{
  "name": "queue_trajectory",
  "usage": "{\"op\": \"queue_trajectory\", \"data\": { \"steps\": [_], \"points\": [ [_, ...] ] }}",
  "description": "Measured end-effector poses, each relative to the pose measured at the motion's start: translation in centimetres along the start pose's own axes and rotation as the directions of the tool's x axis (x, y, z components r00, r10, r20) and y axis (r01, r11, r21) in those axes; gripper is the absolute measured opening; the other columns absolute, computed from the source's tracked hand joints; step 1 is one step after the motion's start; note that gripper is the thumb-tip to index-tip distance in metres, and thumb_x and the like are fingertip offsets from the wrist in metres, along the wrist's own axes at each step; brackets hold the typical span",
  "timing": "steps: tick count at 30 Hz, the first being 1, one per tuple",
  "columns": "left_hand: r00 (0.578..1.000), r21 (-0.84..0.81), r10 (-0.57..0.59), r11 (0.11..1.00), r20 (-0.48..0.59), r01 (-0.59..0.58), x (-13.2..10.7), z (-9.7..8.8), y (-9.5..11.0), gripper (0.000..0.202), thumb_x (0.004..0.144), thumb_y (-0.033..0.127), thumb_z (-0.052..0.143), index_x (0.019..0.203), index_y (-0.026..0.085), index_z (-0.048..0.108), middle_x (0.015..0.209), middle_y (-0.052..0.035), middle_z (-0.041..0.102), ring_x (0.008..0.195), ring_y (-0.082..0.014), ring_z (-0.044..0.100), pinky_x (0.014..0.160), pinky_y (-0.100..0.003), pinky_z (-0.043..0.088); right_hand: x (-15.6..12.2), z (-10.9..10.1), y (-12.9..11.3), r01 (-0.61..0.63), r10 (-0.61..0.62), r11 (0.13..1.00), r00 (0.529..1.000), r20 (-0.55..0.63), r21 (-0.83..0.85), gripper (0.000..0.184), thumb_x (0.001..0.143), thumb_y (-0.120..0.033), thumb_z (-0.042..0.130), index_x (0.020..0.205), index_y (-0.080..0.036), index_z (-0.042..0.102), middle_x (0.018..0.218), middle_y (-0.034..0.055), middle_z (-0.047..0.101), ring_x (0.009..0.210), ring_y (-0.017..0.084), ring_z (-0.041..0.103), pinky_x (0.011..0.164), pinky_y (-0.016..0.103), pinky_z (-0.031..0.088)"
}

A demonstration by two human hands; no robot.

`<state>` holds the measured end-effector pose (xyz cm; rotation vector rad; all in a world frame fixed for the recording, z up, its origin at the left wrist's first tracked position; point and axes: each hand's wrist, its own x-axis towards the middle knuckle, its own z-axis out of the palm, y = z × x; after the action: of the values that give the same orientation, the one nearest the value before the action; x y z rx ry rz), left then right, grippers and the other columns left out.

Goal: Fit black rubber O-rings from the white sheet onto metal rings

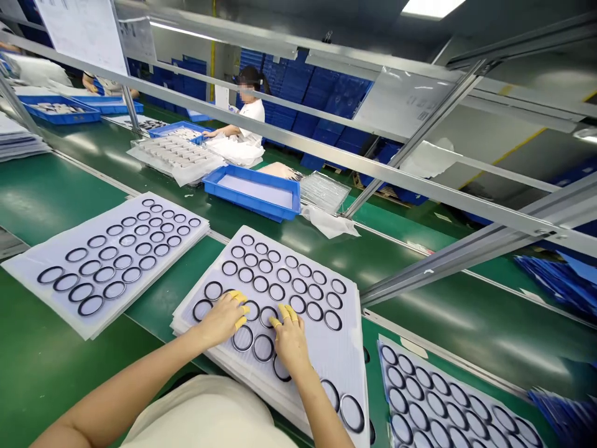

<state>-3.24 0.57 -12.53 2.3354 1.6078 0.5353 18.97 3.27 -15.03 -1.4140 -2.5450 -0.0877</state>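
Yellow finger covers sit on several fingertips of both my hands. My left hand (227,318) is over the left part of a white sheet stack (321,354), fingers bent and apart beside the rim of a black ring (252,302). My right hand (291,339) is just to its right, fingertips closed at the edge of another black ring (263,316). Part of that rim is hidden by the fingers. More black rings lie flat in rows on the top sheet, such as a ring (263,359) nearest my body and a ring (363,414) at the front right corner.
Another ring-covered sheet stack (28,261) lies left, and a further ring sheet (387,373) right. Beyond stand a blue tray (252,200) and a white divided tray (180,155). A metal frame bar (433,267) slants across the right. A co-worker (252,115) is across the bench.
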Motion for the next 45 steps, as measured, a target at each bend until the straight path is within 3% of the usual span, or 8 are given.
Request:
{"op": "queue_trajectory", "data": {
  "steps": [8, 18, 28, 32, 35, 37, 44, 45],
  "points": [
    [0.994, 0.054, -0.107, 0.993, -0.031, 0.108, 1.5, -0.2, -0.7, 0.021, 0.088, 0.018, 0.055, 0.105, 0.018, 0.067, 0.119, -0.011, 0.059, 0.115, -0.028, 0.048, 0.097, -0.047, 0.041, -1.4, -0.2, 2.6, -0.012, 0.013, 0.998, 1.0, -0.022, 0.058, 0.042, 0.081, 0.0, 0.047, 0.103, -0.024, 0.073, 0.127, 0.0112, 0.063, 0.123, 0.029, 0.05, 0.094, 0.04, 0.042],
    [0.998, 0.07, -0.032, 0.997, 0.055, 0.028, 4.9, 3.0, 4.8, 0.014, 0.085, 0.016, 0.056, 0.079, 0.015, 0.069, 0.093, -0.0096, 0.063, 0.095, -0.0247, 0.052, 0.084, -0.039, 0.043, -3.7, -0.5, 14.4, -0.401, 0.397, 0.916, 0.913, -0.093, -0.022, 0.033, 0.084, -0.02, 0.047, 0.103, -0.009, 0.071, 0.112, 0.0237, 0.067, 0.104, 0.038, 0.061, 0.08, 0.047, 0.045],
    [0.993, 0.1, -0.027, 0.995, 0.112, 0.016, 3.6, 4.2, 4.9, 0.012, 0.084, 0.016, 0.058, 0.08, 0.016, 0.069, 0.099, -0.0092, 0.06, 0.095, -0.0239, 0.049, 0.084, -0.038, 0.042, -3.9, -0.4, 14.8, -0.478, 0.549, 0.799, 0.828, -0.117, 0.366, 0.024, 0.08, -0.028, 0.05, 0.071, -0.016, 0.07, 0.095, 0.0178, 0.07, 0.098, 0.034, 0.061, 0.083, 0.046, 0.04],
    [0.992, 0.074, 0.004, 0.997, 0.125, -0.013, 3.6, 4.2, 5.3, 0.01, 0.083, 0.019, 0.062, 0.077, 0.016, 0.069, 0.099, -0.008, 0.06, 0.096, -0.0235, 0.048, 0.084, -0.037, 0.042, -4.7, -1.6, 14.0, -0.487, 0.696, 0.6, 0.709, -0.113, 0.635, 0.03, 0.077, -0.046, 0.053, 0.071, -0.019, 0.065, 0.093, 0.0166, 0.069, 0.093, 0.034, 0.058, 0.081, 0.046, 0.041],
    [0.993, 0.059, 0.026, 0.998, 0.118, -0.033, 4.8, 4.0, 6.0, 0.009, 0.085, 0.02, 0.06, 0.085, 0.017, 0.069, 0.101, -0.0078, 0.059, 0.097, -0.0233, 0.048, 0.085, -0.037, 0.042, -6.1, -2.9, 12.4, -0.464, 0.816, 0.335, 0.579, -0.006, 0.82, 0.034, 0.074, -0.052, 0.056, 0.082, -0.019, 0.063, 0.083, 0.0097, 0.068, 0.076, 0.027, 0.059, 0.068, 0.04, 0.045],
    [0.992, 0.047, 0.058, 0.997, 0.112, -0.064, 6.4, 4.1, 7.0, 0.01, 0.086, 0.019, 0.059, 0.09, 0.017, 0.068, 0.103, -0.0082, 0.058, 0.101, -0.024, 0.047, 0.089, -0.038, 0.041, -7.1, -4.0, 10.6, -0.395, 0.837, 0.137, 0.536, 0.107, 0.909, 0.038, 0.075, -0.056, 0.055, 0.085, -0.02, 0.061, 0.076, 0.0049, 0.066, 0.064, 0.021, 0.058, 0.059, 0.035, 0.046],
    [0.969, -0.048, 0.181, 0.983, 0.17, -0.176, 14.2, 7.8, 11.1, 0.008, 0.08, 0.016, 0.065, 0.088, 0.015, 0.066, 0.101, -0.0119, 0.058, 0.104, -0.0281, 0.048, 0.092, -0.043, 0.039, -9.0, -10.7, 4.7, -0.127, 0.715, -0.362, 0.597, 0.362, 0.924, 0.031, 0.071, -0.052, 0.072, 0.078, -0.023, 0.066, 0.074, 0.0004, 0.066, 0.06, 0.015, 0.056, 0.053, 0.029, 0.049],
    [0.967, -0.07, 0.182, 0.983, 0.179, -0.172, 15.0, 8.3, 11.5, 0.007, 0.078, 0.015, 0.066, 0.086, 0.014, 0.066, 0.1, -0.0122, 0.059, 0.104, -0.0286, 0.048, 0.092, -0.043, 0.039, -9.2, -11.7, 4.2, -0.056, 0.664, -0.493, 0.62, 0.417, 0.868, 0.027, 0.071, -0.047, 0.076, 0.08, -0.023, 0.068, 0.075, 0.0005, 0.067, 0.063, 0.014, 0.057, 0.056, 0.028, 0.049]
  ]
}}
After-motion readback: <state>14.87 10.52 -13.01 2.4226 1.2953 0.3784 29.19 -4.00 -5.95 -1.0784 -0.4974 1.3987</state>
